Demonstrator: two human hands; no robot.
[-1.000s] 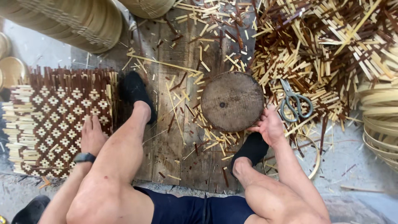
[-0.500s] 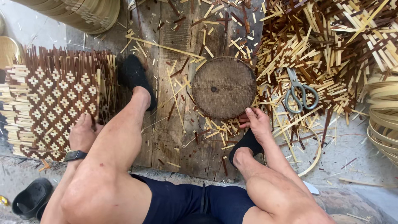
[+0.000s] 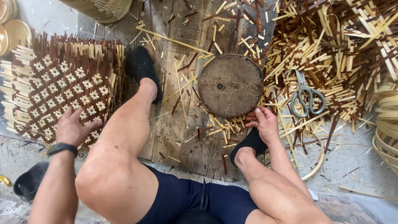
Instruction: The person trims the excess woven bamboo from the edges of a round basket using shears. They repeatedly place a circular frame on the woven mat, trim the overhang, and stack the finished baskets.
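Observation:
I sit on the ground with both legs out over a board of wooden planks (image 3: 182, 124). My left hand (image 3: 74, 126) lies flat, fingers spread, on a stack of woven bamboo mats (image 3: 54, 89) with a brown and cream diamond pattern. My right hand (image 3: 263, 122) touches the near edge of a round, dark wooden disc (image 3: 230, 85) that lies on the planks. Its fingers rest at the rim; whether they grip it is unclear. A dark wrist band (image 3: 62, 148) is on my left wrist.
Grey scissors (image 3: 306, 95) lie on a heap of cut bamboo strips (image 3: 331, 49) at the right. Bamboo hoops (image 3: 387, 124) are stacked at the far right, round baskets (image 3: 103, 8) at the top left. A black sandal (image 3: 29, 182) lies at the lower left.
The view has shifted slightly. My right hand stays at the disc's near edge and my left hand stays on the woven mats.

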